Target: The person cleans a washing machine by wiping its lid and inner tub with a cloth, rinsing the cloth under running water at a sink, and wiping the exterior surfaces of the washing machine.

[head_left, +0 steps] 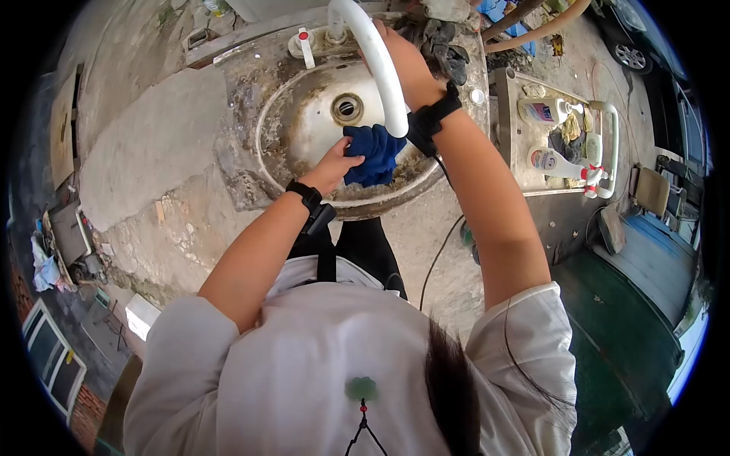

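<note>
Bunched dark blue cloth [371, 156] hangs over the near side of the stained sink basin [304, 114]. My left hand [334, 165] grips its left edge, thumb and fingers closed on the fabric. My right hand [403, 64] reaches past the white curved faucet [388, 76] at the back right of the sink; the spout covers part of it and its fingers are largely hidden. Left of the faucet base is a white tap handle [305, 47] with a red dot. The drain [347, 109] shows beyond the cloth, and no water stream is visible.
Dark wet-looking rags [442, 52] lie behind my right wrist. A small white cap [477, 96] sits on the right rim. Farther right, a metal tray [511, 114] holds a white bottle [538, 111] and a spray bottle [549, 163]. A black cable [435, 262] hangs from my right wrist.
</note>
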The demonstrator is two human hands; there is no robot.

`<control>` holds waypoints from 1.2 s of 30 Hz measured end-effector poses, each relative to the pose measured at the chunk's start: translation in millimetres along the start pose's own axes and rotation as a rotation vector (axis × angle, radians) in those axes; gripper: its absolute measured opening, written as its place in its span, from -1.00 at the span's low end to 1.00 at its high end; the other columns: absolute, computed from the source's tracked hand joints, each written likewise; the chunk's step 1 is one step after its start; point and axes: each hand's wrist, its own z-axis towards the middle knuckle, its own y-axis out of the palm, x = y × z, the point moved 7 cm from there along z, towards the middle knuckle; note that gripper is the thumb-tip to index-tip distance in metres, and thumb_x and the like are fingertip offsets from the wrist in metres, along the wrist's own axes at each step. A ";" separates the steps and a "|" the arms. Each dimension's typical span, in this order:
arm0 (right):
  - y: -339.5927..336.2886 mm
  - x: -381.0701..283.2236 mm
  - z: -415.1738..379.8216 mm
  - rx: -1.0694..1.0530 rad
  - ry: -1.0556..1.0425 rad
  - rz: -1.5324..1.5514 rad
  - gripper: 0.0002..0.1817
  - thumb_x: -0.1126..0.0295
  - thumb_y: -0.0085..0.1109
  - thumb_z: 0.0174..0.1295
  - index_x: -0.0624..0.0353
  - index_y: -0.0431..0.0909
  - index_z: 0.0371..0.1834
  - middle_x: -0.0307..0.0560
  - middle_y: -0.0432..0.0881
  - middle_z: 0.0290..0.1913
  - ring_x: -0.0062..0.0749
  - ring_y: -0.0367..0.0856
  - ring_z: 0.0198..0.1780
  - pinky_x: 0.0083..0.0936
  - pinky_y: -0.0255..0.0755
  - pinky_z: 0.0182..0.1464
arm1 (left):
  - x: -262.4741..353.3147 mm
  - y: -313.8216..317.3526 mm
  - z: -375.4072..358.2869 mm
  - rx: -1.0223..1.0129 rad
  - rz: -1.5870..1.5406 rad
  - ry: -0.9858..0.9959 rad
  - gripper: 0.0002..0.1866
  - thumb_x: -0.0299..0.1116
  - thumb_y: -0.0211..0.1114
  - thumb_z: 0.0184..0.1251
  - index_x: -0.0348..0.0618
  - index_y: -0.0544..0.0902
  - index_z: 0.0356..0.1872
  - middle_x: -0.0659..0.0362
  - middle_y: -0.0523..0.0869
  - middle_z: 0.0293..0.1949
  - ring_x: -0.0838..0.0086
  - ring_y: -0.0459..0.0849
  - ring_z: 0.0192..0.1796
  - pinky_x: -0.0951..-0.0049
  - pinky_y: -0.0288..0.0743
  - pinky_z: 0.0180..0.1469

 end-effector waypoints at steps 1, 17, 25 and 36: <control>2.4 0.7 1.8 -0.036 0.005 0.004 -0.48 0.37 0.20 0.19 0.50 0.34 0.13 0.37 0.61 -0.08 0.20 0.64 -0.04 -0.12 0.58 -0.03 | 0.6 -2.7 0.6 0.056 0.108 -0.010 -0.45 -0.57 0.26 0.32 -0.24 0.33 0.33 0.13 0.54 0.17 0.42 0.51 0.22 0.39 0.38 0.29; -2.5 15.7 3.5 -0.014 -0.152 -0.010 -0.37 0.66 0.12 0.09 0.27 0.31 0.33 0.24 0.60 -0.03 0.12 0.60 0.01 -0.17 0.50 0.06 | 9.5 8.2 7.9 0.177 0.183 0.157 -0.33 -0.69 0.25 0.22 -0.26 0.28 0.39 0.04 0.53 0.21 0.37 0.48 0.27 0.39 0.36 0.31; -37.7 -4.2 -22.0 0.374 -0.199 -0.068 -0.50 0.56 0.24 0.12 0.26 0.42 0.18 0.16 0.55 0.01 0.10 0.54 0.04 -0.18 0.48 0.08 | 5.4 -7.1 15.2 0.270 0.316 -0.023 -0.41 -0.67 0.25 0.23 -0.23 0.39 0.32 0.08 0.57 0.16 0.38 0.53 0.20 0.41 0.34 0.28; 130.5 5.8 -183.0 -0.276 1.307 1.949 -0.78 0.36 -0.12 0.48 0.26 0.48 -0.23 -0.16 0.51 -0.48 -0.53 0.45 -0.51 -0.67 0.32 -0.54 | 27.8 5.8 14.6 0.201 -0.126 0.068 -0.63 -0.14 0.15 0.49 -0.21 0.56 0.11 0.16 0.69 -0.13 0.47 0.65 -0.18 0.42 0.53 -0.11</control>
